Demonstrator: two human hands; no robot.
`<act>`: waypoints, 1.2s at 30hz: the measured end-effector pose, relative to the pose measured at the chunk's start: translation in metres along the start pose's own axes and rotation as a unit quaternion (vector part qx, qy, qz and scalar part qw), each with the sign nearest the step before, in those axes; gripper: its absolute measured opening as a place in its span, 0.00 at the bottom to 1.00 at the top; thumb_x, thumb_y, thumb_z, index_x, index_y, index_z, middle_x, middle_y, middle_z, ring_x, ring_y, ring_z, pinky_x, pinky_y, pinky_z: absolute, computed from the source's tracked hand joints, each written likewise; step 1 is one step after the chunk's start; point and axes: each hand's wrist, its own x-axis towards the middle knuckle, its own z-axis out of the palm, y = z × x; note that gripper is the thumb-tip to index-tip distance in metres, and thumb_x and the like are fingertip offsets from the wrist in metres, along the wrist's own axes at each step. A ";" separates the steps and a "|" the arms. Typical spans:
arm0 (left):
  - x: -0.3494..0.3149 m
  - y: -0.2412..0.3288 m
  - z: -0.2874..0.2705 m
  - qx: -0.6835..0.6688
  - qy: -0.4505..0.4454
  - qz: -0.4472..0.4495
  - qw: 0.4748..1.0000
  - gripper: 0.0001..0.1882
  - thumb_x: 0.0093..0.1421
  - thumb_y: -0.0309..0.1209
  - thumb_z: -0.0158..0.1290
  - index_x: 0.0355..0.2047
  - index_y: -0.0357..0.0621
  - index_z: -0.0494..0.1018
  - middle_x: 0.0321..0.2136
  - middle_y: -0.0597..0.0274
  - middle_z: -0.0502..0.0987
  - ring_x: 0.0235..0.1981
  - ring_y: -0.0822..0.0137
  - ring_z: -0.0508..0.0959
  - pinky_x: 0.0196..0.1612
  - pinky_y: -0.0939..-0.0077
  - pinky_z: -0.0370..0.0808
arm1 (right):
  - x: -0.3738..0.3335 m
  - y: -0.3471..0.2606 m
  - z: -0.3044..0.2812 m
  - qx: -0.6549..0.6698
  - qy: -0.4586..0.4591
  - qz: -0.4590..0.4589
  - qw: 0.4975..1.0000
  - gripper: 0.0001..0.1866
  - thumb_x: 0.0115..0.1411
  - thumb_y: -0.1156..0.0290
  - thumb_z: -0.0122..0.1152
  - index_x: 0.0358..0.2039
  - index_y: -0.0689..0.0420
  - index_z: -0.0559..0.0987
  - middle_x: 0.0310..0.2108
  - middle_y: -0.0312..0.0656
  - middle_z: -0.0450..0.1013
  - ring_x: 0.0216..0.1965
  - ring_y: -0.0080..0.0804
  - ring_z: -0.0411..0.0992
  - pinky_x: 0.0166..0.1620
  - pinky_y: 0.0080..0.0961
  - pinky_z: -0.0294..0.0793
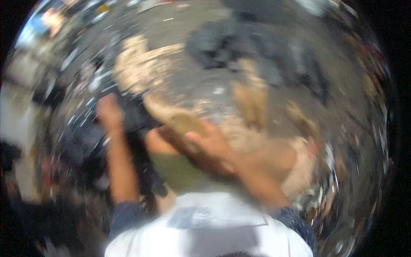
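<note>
Motion blur smears the whole head view. My right hand [214,143] is closed on a long tan and brown piece, possibly a shoe [171,118], lying slantwise in front of my lap. Its rounded end shows an olive-brown patch; its exact kind cannot be made out. My left hand [110,112] is next to a black, bulky thing [132,111]; its fingers are too blurred to read. That black thing extends back toward my lap along the inner side of my left forearm.
A heap of pale tan pieces [143,64] lies beyond my hands. Upright tan-brown shapes [250,96] stand to the right. Farther off spreads a dark, crumpled pile [257,47] on the grey floor [171,25]. Blurred clutter lines both sides.
</note>
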 end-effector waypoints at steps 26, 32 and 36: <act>0.008 0.170 -0.148 -0.663 -0.214 -0.251 0.672 0.24 0.72 0.41 0.50 0.59 0.35 0.74 0.57 0.48 0.76 0.55 0.59 0.79 0.57 0.65 0.76 | 0.189 0.027 -0.155 0.391 0.210 0.004 0.896 0.13 0.68 0.66 0.60 0.46 0.59 0.71 0.30 0.39 0.76 0.29 0.28 0.76 0.34 0.27 0.80; 0.012 0.289 -0.124 -0.769 -0.182 -0.281 0.544 0.23 0.71 0.45 0.54 0.61 0.48 0.72 0.37 0.74 0.71 0.32 0.81 0.68 0.34 0.85 0.73 | -0.004 0.076 -0.026 -0.036 0.138 -0.085 0.986 0.26 0.66 0.62 0.63 0.59 0.62 0.68 0.33 0.48 0.78 0.33 0.35 0.78 0.38 0.33 0.77; -0.015 0.285 -0.132 -0.760 -0.164 -0.227 0.586 0.19 0.71 0.41 0.55 0.54 0.42 0.79 0.48 0.66 0.81 0.47 0.77 0.75 0.54 0.79 0.70 | -0.048 0.085 -0.013 -0.034 0.042 0.063 0.997 0.28 0.65 0.61 0.65 0.60 0.62 0.68 0.35 0.45 0.79 0.36 0.30 0.78 0.39 0.31 0.76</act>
